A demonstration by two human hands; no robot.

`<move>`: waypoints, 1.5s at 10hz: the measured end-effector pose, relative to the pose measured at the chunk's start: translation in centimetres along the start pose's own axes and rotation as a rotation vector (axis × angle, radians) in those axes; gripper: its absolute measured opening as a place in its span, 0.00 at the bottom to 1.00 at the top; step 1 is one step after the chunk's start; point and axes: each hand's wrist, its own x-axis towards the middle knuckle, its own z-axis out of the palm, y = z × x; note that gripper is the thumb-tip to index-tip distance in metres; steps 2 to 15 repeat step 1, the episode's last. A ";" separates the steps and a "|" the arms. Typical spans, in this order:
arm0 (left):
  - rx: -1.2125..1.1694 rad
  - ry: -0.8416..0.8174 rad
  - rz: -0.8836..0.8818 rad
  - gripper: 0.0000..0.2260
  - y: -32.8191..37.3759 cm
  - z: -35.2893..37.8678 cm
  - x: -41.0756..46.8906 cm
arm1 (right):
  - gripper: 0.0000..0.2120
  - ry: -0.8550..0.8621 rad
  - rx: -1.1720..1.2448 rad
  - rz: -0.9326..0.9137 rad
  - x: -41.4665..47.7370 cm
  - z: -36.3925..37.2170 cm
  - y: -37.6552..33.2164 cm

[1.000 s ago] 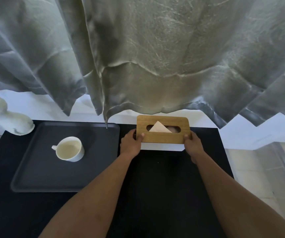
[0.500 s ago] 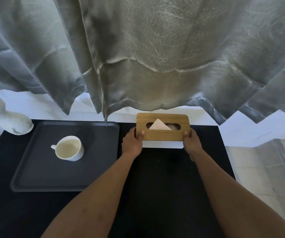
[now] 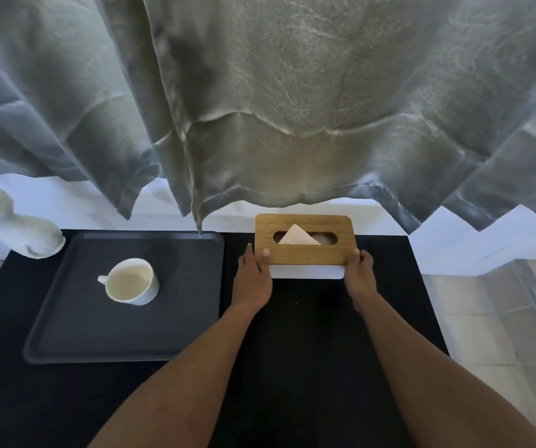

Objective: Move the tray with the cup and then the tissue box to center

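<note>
Wooden-lidded tissue box point(image 3: 305, 250) edges a touch farther back on the black bench point(image 3: 308, 334), left hand point(image 3: 253, 279) and right hand point(image 3: 358, 276) clamping its ends, fingers point(image 3: 265, 253) curled on the lid. Tray point(image 3: 124, 331) and cup point(image 3: 132, 281) sit left; box looks nearly placed.

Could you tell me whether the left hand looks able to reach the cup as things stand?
Probably yes: the cup stands open on the tray, just left of the left hand, nothing between; it must first release the tissue box.
</note>
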 end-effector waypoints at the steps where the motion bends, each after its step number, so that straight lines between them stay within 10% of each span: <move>1: 0.028 0.038 0.001 0.33 0.0 0.2 -1.0 | 0.27 0.015 0.000 0.045 -0.5 0.0 0.6; 15: 0.028 0.038 0.001 0.33 0.0 0.2 -1.0 | 0.27 0.015 0.000 0.045 -0.5 0.0 0.6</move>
